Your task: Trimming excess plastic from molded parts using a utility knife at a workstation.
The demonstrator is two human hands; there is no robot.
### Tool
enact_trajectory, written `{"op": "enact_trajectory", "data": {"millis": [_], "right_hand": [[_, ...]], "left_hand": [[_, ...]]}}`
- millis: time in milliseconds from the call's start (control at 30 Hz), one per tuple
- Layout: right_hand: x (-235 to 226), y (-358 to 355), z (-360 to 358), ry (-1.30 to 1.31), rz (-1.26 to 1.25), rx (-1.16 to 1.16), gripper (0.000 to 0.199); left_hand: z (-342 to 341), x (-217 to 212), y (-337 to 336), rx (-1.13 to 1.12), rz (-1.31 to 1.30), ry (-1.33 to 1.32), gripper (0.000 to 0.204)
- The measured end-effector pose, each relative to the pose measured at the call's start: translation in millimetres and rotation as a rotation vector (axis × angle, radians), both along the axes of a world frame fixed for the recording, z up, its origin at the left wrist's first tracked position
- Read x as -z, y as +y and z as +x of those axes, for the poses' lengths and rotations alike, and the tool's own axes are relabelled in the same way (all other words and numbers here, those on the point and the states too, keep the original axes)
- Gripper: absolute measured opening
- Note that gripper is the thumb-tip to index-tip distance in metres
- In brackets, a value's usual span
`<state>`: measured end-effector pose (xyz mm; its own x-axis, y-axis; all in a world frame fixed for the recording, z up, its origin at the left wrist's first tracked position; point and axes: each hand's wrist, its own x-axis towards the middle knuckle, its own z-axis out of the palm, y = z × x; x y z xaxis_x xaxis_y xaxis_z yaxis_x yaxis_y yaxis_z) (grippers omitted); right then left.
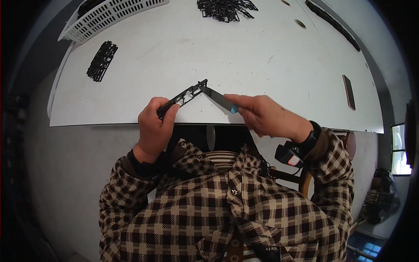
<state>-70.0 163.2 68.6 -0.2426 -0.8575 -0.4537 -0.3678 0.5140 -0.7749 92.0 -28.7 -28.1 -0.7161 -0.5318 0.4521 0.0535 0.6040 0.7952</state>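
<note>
My left hand [155,126] grips one end of a long, flat black plastic frame piece [185,95], which slants up and to the right over the near edge of the white table [218,56]. My right hand [266,115] holds a small knife [220,100] with a dark blade and a blue handle end. The blade tip touches the far end of the frame piece. Both hands hover just above the table's front edge.
A white slotted basket [109,15] sits at the far left. A stack of black frame pieces [102,61] lies below it, and a heap of them [224,8] at the far middle. A dark phone [348,91] lies at the right.
</note>
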Motion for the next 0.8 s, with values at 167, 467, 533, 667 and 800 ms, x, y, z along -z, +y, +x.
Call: {"op": "enact_trajectory", "data": {"millis": [167, 467, 533, 667, 800], "right_hand": [[29, 10, 9, 0.292, -0.306, -0.143, 0.047], [38, 22, 16, 0.380, -0.324, -0.050, 0.051], [27, 22, 16, 0.085, -0.172, 0.062, 0.050], [36, 23, 21, -0.071, -0.157, 0.123, 0.048], [60, 24, 38, 0.058, -0.323, -0.112, 0.045]], "left_hand": [[0, -2, 3, -0.040, 0.092, -0.001, 0.017], [1, -2, 1, -0.021, 0.074, -0.034, 0.017], [2, -1, 0, -0.018, 0.086, -0.033, 0.017], [1, 3, 0, -0.017, 0.101, 0.001, 0.016], [-2, 2, 2, -0.013, 0.056, -0.012, 0.016]]}}
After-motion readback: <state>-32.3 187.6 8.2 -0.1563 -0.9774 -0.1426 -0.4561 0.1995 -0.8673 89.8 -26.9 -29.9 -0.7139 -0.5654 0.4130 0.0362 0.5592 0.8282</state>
